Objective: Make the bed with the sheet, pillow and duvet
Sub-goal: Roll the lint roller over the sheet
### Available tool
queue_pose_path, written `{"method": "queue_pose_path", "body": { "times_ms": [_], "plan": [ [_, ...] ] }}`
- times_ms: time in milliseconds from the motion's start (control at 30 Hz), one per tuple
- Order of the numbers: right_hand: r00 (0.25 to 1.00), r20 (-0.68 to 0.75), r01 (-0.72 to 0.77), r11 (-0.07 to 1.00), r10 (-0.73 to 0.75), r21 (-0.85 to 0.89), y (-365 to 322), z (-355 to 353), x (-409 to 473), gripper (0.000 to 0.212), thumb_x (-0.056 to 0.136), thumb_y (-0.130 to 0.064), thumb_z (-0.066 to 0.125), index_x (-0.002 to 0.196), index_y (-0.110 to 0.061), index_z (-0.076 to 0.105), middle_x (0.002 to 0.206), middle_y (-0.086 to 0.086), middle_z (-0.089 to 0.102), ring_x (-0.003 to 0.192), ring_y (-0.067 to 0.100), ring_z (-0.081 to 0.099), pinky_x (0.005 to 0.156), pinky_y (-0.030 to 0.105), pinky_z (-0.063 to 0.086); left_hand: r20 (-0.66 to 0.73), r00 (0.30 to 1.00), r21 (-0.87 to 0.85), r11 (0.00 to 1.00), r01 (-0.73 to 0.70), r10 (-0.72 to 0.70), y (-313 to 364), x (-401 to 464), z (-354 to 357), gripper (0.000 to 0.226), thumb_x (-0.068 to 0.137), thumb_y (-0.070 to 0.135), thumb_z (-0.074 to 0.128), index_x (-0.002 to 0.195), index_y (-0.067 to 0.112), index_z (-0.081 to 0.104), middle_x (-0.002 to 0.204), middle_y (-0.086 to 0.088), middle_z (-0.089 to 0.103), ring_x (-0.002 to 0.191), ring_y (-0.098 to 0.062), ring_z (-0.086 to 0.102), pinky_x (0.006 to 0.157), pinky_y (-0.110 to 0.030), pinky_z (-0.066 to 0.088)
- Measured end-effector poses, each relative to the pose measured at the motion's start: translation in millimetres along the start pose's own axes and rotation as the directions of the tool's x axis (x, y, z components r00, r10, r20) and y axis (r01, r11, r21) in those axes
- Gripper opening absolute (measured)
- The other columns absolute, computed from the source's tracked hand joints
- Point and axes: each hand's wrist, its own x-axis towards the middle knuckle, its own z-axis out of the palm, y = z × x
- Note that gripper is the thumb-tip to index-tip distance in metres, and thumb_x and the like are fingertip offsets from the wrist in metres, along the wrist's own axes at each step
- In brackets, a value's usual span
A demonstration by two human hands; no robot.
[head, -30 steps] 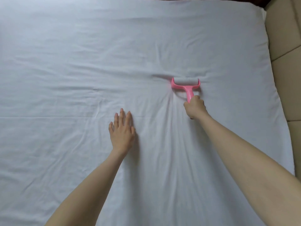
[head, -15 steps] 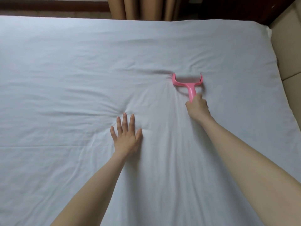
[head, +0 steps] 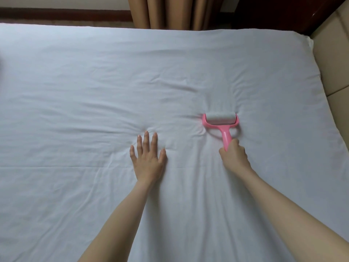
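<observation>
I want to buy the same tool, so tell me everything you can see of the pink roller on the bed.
The pink roller looks like glossy plastic: a straight handle widening into a curved fork that holds a white, slightly fuzzy-looking cylinder at both ends. The cylinder lies crosswise, pressed onto the white sheet, which dimples and creases around it. The handle slopes back to the right hand, whose fingers wrap its lower end. Nothing else touches it.

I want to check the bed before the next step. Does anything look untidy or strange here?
The sheet is still creased, with wrinkles bunching between the flat left hand and the pink lint roller that the right hand grips. Nothing looks torn or stained.
</observation>
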Motion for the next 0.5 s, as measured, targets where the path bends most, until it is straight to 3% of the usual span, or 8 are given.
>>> {"method": "queue_pose_path", "body": {
  "times_ms": [167,233,333,433,500],
  "plan": [
    [0.997,-0.058,0.049,0.999,-0.050,-0.016,-45,-30,71,0.043,0.093,-0.021,0.047,0.127,0.004,0.037,0.127,0.026,0.048,0.109,0.044,0.053,0.083,0.043,0.046,-0.077,0.997,0.018,1.000,-0.002,0.004,-2,1,9,0.061,0.092,0.051,0.021,0.150,0.033,0.021,0.160,0.005,0.016,0.148,-0.018,0.008,0.115,-0.044,0.001],
    [0.994,-0.065,0.083,0.997,-0.083,-0.002,-69,-43,101,0.044,0.092,-0.018,0.047,0.129,0.004,0.038,0.125,0.022,0.048,0.095,0.040,0.056,0.065,0.038,0.047,-0.101,0.995,0.021,1.000,-0.009,0.011,-3,0,13,0.059,0.093,0.048,0.023,0.150,0.031,0.023,0.159,0.004,0.018,0.147,-0.020,0.012,0.115,-0.045,0.005],
    [0.988,-0.075,0.137,0.990,-0.135,0.024,-106,-62,141,0.040,0.091,-0.012,0.045,0.127,0.006,0.041,0.106,0.019,0.048,0.071,0.034,0.054,0.045,0.029,0.038,-0.127,0.992,0.029,1.000,-0.012,0.015,-4,1,18,0.059,0.093,0.046,0.025,0.150,0.030,0.024,0.159,0.002,0.020,0.147,-0.021,0.015,0.114,-0.045,0.008],
    [0.981,-0.082,0.176,0.984,-0.176,-0.005,-134,-79,166,0.034,0.091,-0.009,0.045,0.121,0.008,0.045,0.094,0.020,0.051,0.054,0.026,0.051,0.044,0.028,0.038,-0.141,0.990,0.035,0.999,-0.020,0.025,-5,1,21,0.060,0.092,0.043,0.025,0.151,0.029,0.023,0.159,0.001,0.019,0.147,-0.022,0.015,0.114,-0.045,0.008],
    [0.977,-0.095,0.187,0.982,-0.188,-0.027,-144,-82,177,0.034,0.092,-0.010,0.045,0.121,0.007,0.045,0.097,0.020,0.051,0.055,0.027,0.052,0.045,0.028,0.039,-0.148,0.989,0.041,0.999,-0.017,0.023,-7,2,23,0.060,0.092,0.042,0.025,0.151,0.028,0.022,0.159,0.000,0.019,0.146,-0.022,0.015,0.114,-0.046,0.009]
  ]
}}
